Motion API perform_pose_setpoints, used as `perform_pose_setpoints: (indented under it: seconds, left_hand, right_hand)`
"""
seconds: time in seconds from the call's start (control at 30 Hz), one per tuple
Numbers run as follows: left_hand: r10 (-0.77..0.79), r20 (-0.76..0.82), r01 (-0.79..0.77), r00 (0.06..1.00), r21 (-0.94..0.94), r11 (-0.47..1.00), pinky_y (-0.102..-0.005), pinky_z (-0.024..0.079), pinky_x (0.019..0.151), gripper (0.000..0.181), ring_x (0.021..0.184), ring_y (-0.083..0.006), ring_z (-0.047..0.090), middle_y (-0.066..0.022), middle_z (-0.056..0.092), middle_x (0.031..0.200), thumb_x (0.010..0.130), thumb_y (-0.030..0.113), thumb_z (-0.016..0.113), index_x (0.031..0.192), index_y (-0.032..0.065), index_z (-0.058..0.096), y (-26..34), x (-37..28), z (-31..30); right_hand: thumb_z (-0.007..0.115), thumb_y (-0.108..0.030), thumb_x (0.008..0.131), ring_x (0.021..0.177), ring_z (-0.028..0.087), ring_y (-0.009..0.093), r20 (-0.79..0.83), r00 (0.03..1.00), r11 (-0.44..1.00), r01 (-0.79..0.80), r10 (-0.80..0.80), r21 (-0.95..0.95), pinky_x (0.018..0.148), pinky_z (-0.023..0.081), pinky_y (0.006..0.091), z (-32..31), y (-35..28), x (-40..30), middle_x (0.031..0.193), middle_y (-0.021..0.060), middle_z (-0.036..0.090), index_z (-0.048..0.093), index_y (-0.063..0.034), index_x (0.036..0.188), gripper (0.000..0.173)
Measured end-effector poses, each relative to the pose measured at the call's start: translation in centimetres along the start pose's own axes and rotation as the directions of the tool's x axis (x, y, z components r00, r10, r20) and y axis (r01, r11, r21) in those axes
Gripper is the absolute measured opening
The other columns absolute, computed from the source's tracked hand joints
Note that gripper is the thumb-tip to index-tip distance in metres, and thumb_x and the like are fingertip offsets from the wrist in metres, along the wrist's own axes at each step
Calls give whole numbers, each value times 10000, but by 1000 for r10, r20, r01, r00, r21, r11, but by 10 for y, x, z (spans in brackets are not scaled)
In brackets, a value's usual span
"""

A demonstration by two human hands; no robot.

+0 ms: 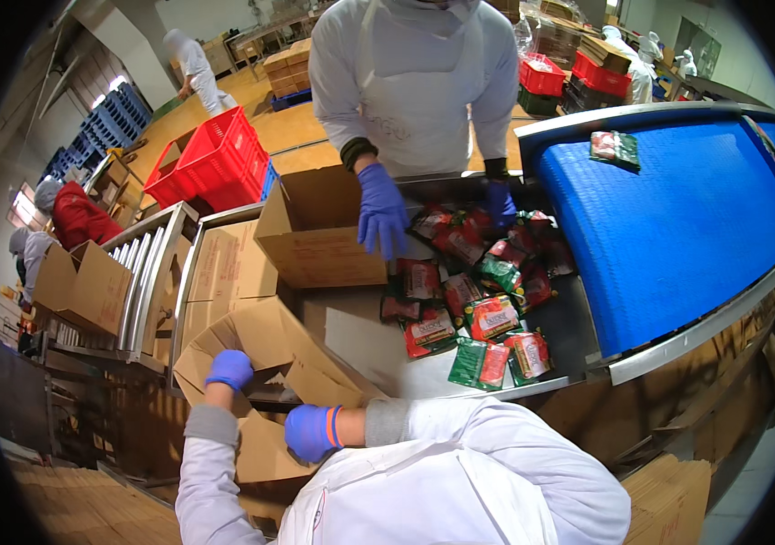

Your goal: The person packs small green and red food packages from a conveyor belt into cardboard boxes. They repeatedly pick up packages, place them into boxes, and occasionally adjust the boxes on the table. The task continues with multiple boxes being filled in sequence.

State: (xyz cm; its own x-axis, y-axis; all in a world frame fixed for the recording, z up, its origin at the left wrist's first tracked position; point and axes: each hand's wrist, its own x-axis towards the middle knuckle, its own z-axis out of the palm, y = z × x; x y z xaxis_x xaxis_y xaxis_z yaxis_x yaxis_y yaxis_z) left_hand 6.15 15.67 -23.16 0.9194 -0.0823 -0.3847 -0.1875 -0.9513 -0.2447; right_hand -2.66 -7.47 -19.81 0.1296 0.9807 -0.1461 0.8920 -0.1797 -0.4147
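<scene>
My left hand [229, 370], in a blue-violet glove, grips the inner wall of an open cardboard box [271, 334] tilted at the metal table's near edge. My right hand [312, 432], gloved likewise with an orange band at the wrist, is closed at a lower flap of the same box; its fingertips are mostly hidden. To the right, red and green printed packets [492, 317] lie in a loose pile on the metal table [421, 375]. Behind my box stands another open cardboard box [323, 255].
Across the table a co-worker in white holds one gloved hand [383, 208] by the far box and the other [500, 203] at the pile. A blue conveyor belt [674, 238] lies right. Closed cartons [224, 262], a roller conveyor [145, 272] and red crates [220, 157] are left.
</scene>
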Motion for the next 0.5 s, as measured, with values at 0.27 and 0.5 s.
perform_pose_setpoints:
  seconds: [0.27, 0.5]
  left_hand:
    - [-498, 225, 257, 838, -967, -6, -330, 454, 919, 632, 1053, -239, 570, -162, 580, 1171, 842, 296, 700, 1304, -48, 441, -4, -115, -65]
    - [-459, -662, -711, 592, -698, 89, -367, 387, 1051, 635, 1218, -231, 494, -119, 461, 1398, 860, 318, 657, 1377, 36, 422, -4, -152, -115]
  right_hand:
    - [612, -420, 850, 1256, 438, 412, -417, 479, 619, -422, 772, 662, 1044, 376, 422, -44, 113, -100, 1418, 244, 384, 250, 7, 1450, 821]
    - [456, -476, 965, 1145, 542, 241, -498, 637, 252, 440, 589, 862, 942, 442, 316, -45, 149, -143, 1301, 142, 530, 368, -66, 1419, 618]
